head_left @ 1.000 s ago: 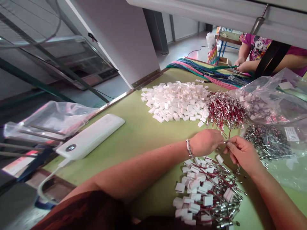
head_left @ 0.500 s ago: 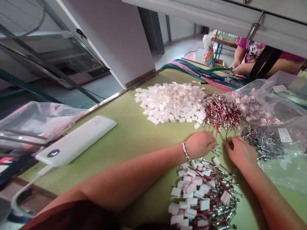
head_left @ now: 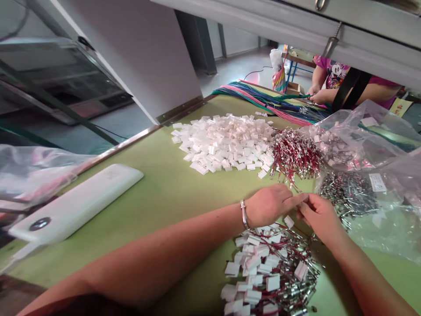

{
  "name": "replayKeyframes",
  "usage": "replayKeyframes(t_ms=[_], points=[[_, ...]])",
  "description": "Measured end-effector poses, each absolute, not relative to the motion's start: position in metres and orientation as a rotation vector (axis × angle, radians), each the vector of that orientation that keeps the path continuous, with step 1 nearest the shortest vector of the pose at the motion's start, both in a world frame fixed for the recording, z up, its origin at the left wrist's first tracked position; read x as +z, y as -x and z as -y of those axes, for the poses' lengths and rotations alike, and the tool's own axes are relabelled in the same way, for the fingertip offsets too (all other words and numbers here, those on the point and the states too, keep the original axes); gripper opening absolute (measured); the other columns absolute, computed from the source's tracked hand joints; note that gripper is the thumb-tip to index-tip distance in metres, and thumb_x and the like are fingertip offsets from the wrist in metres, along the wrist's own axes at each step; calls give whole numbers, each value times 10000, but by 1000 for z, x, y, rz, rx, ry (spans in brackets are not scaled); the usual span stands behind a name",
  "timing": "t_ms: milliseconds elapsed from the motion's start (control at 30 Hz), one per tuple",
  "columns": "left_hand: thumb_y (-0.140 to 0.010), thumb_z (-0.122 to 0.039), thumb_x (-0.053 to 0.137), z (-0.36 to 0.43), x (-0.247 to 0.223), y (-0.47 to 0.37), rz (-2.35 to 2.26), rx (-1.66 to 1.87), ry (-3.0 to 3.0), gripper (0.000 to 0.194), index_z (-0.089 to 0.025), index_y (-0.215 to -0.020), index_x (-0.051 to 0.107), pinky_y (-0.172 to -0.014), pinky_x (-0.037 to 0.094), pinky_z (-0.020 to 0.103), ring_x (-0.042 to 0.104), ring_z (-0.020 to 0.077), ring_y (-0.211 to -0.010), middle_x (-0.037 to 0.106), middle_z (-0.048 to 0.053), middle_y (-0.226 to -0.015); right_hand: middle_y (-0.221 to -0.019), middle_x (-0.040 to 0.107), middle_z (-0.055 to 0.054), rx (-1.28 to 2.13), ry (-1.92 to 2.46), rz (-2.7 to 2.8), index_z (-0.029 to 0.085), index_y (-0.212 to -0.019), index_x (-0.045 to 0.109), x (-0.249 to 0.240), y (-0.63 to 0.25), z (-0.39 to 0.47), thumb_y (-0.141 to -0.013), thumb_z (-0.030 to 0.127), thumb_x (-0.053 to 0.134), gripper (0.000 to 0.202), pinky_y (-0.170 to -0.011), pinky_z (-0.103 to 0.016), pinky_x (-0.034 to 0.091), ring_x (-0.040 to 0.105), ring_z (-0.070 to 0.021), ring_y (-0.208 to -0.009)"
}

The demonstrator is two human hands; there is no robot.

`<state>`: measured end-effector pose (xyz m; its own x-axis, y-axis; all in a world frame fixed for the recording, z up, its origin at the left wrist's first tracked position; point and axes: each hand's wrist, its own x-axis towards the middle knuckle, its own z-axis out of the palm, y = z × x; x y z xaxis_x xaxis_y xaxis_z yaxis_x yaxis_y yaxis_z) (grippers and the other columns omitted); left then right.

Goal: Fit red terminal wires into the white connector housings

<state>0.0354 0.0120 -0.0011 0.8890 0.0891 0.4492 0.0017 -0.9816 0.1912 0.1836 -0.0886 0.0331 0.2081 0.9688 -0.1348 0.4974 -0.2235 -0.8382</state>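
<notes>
My left hand (head_left: 268, 205), with a bracelet at the wrist, has its fingers closed and their tips against those of my right hand (head_left: 320, 215). My right hand is also closed in a pinch. What lies between the fingertips is mostly hidden; a thin wire end shows just above them. Beyond the hands sits a pile of short red wires with metal ends (head_left: 294, 153). Below them lies a heap of red wires fitted with white plastic housings and metal ends (head_left: 272, 282). Loose white plastic housings (head_left: 226, 142) are spread farther back.
Clear plastic bags (head_left: 394, 228) at the right contain metal-ended parts and white housings. A white power bank (head_left: 79, 204) with a cable lies left. Long coloured wires (head_left: 263, 101) cross the table's far end, where another person (head_left: 332, 83) handles some. A frame bar (head_left: 263, 26) crosses overhead.
My hands were apart and have come together at the fingertips. A red wire stood by my right fingers before. The whole view has shifted slightly, moving the table things leftward.
</notes>
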Motion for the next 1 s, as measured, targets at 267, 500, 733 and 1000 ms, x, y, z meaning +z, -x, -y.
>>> replayKeyframes(t_ms=[267,500,733,1000], points=[[-957,-245,334,-22,4,-36,-755,604,-2454,267,-157,-880,574,-642,460,269,552,128,-682,614,29,-778,-822,636,-27,214,2420,1777,228,-776,666,40,-274,94,-792,293,546,137,-537,-254,319,528,-137,-604],[-939,-255,339,-25,4,-36,-690,673,-2328,276,-164,-840,579,-672,445,270,520,117,-692,583,21,-762,-878,620,-40,96,2485,2010,215,-814,652,22,-284,90,-846,275,514,153,-540,-259,292,540,-141,-654],[-908,-235,422,-24,5,-37,-699,645,-2226,227,-158,-775,590,-653,435,253,525,106,-673,595,13,-738,-894,638,-50,-75,2430,1897,216,-812,642,29,-283,91,-876,304,452,220,-569,-279,330,568,-173,-694],[-892,-219,472,-12,8,-39,-590,560,-2130,216,-142,-751,615,-603,421,215,507,82,-613,580,-8,-659,-665,641,-12,793,1753,1199,211,-768,546,29,-216,95,-802,422,573,216,-493,-254,456,559,-131,-526]])
